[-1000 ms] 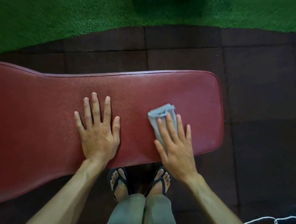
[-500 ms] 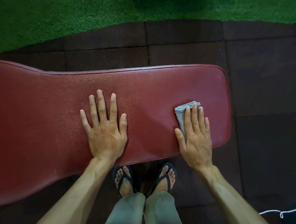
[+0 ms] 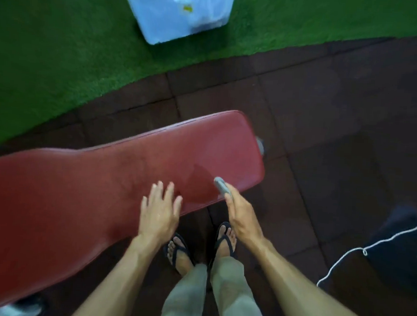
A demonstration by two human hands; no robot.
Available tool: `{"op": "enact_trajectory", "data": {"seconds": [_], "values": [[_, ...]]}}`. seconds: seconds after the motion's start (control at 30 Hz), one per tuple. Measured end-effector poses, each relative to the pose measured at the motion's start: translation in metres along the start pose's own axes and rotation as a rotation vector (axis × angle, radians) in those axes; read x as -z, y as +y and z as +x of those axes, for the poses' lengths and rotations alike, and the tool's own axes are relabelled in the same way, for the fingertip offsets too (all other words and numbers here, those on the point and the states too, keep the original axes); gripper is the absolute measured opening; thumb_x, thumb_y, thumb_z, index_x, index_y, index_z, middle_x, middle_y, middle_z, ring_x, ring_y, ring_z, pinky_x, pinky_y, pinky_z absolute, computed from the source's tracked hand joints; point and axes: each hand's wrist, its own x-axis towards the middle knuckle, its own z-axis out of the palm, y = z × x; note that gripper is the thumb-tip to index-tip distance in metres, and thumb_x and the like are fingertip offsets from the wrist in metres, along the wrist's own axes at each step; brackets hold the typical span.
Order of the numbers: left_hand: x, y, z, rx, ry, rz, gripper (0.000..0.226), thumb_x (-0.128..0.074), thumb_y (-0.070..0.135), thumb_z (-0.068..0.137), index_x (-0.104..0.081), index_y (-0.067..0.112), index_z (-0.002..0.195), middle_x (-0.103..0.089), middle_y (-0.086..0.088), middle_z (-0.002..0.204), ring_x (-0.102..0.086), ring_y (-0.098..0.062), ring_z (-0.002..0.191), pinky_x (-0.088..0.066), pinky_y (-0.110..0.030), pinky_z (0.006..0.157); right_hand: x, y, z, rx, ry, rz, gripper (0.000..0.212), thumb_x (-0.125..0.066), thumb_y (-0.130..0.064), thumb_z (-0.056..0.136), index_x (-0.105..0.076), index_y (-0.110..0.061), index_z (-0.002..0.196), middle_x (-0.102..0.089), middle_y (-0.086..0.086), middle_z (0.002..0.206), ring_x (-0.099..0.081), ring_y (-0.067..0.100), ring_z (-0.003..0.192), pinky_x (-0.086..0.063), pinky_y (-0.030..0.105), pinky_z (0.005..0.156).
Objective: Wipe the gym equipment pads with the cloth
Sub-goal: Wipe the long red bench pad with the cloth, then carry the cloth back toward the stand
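I count one red pad [image 3: 98, 187], one grey cloth [image 3: 221, 186] and one pale blue container [image 3: 179, 12] on the far green turf [image 3: 50, 50]; its contents are blurred. My left hand [image 3: 159, 212] lies open, fingers spread, on the pad. My right hand [image 3: 239, 214] grips the cloth at the pad's near right edge.

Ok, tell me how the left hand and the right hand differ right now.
The left hand is open with fingers spread and holds nothing; the right hand grips the grey cloth. The left hand lies palm down over the red pad; the right hand is turned on edge at the pad's near edge. Both are bare and close to the pad's near side.
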Motion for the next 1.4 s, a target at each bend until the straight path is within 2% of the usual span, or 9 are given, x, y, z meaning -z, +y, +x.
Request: {"op": "enact_trajectory", "data": {"seconds": [0.13,0.23,0.37,0.47,0.53,0.67,0.77,1.17,1.4], "values": [[0.013,0.047,-0.086,-0.099,-0.146,0.1,0.054,-0.031,0.045,0.106,-0.033,0.022,0.155,-0.025,-0.009,0.165,-0.016,-0.025,0.155,-0.02,-0.044,0.123,0.023,-0.033,-0.085,-0.313,0.148,0.055,0.035,-0.037,-0.03,0.107,-0.055,-0.026,0.138,-0.067,-0.007,0.121,-0.063,0.01,0.11,-0.042,0.018,0.084],[0.025,0.09,-0.125,-0.193,-0.208,0.178,0.049,-0.035,0.043,0.105,-0.044,0.019,0.147,-0.042,-0.008,0.154,-0.035,-0.027,0.146,-0.031,-0.042,0.116,0.05,-0.054,-0.128,-0.414,0.262,0.121,0.034,-0.036,-0.029,0.107,-0.057,-0.02,0.131,-0.066,-0.005,0.103,-0.061,0.013,0.091,-0.039,0.02,0.069],[0.038,0.162,-0.139,-0.353,-0.291,0.322,0.042,-0.037,0.043,0.103,-0.053,0.021,0.135,-0.057,-0.007,0.135,-0.052,-0.029,0.128,-0.041,-0.043,0.103,0.101,-0.057,-0.154,-0.468,0.346,0.139,0.042,-0.03,-0.041,0.105,-0.055,-0.021,0.132,-0.067,0.002,0.112,-0.062,0.027,0.109,-0.046,0.039,0.093],[0.041,0.228,-0.123,-0.437,-0.393,0.431,0.037,-0.04,0.04,0.102,-0.058,0.018,0.126,-0.06,-0.009,0.127,-0.056,-0.032,0.121,-0.045,-0.044,0.1,0.148,-0.028,-0.151,-0.527,0.364,0.103,0.061,-0.012,-0.065,0.092,-0.048,-0.036,0.132,-0.06,0.018,0.131,-0.044,0.037,0.135,-0.033,0.054,0.112],[0.041,0.277,-0.109,-0.475,-0.435,0.489,0.035,-0.042,0.039,0.101,-0.06,0.016,0.12,-0.061,-0.01,0.125,-0.058,-0.033,0.119,-0.047,-0.045,0.101,0.189,-0.008,-0.147,-0.566,0.386,0.116,0.063,-0.008,-0.07,0.088,-0.044,-0.041,0.13,-0.056,0.02,0.136,-0.037,0.041,0.139,-0.032,0.056,0.112],[0.029,0.39,-0.083,-0.517,-0.448,0.554,0.035,-0.043,0.039,0.101,-0.061,0.013,0.116,-0.065,-0.011,0.122,-0.061,-0.033,0.116,-0.048,-0.045,0.101,0.291,0.005,-0.151,-0.541,0.457,0.182,0.044,-0.026,-0.046,0.105,-0.049,-0.025,0.136,-0.068,0.009,0.121,-0.062,0.026,0.113,-0.045,0.036,0.095],[0.014,0.479,-0.073,-0.546,-0.463,0.585,0.036,-0.043,0.04,0.101,-0.062,0.011,0.111,-0.068,-0.011,0.12,-0.064,-0.033,0.113,-0.05,-0.044,0.099,0.364,0.028,-0.158,-0.553,0.488,0.207,0.04,-0.031,-0.036,0.107,-0.05,-0.018,0.138,-0.068,0.007,0.116,-0.064,0.017,0.101,-0.039,0.024,0.078],[-0.043,0.831,-0.003,-0.752,-0.599,0.805,0.043,-0.036,0.033,0.104,-0.057,0.005,0.129,-0.059,-0.017,0.135,-0.055,-0.035,0.126,-0.045,-0.043,0.106,0.637,0.132,-0.104,-0.648,0.662,0.261,0.039,-0.029,-0.04,0.106,-0.052,-0.019,0.13,-0.07,0.006,0.106,-0.065,0.025,0.091,-0.05,0.041,0.083],[-0.045,1.026,0.068,-0.819,-0.604,0.831,0.038,-0.044,0.039,0.101,-0.063,0.01,0.116,-0.067,-0.013,0.122,-0.063,-0.032,0.115,-0.05,-0.042,0.099,0.809,0.169,-0.032,-0.7,0.643,0.279,0.043,-0.026,-0.042,0.107,-0.051,-0.018,0.132,-0.065,-0.001,0.095,-0.064,0.021,0.087,-0.04,0.033,0.072]]}}
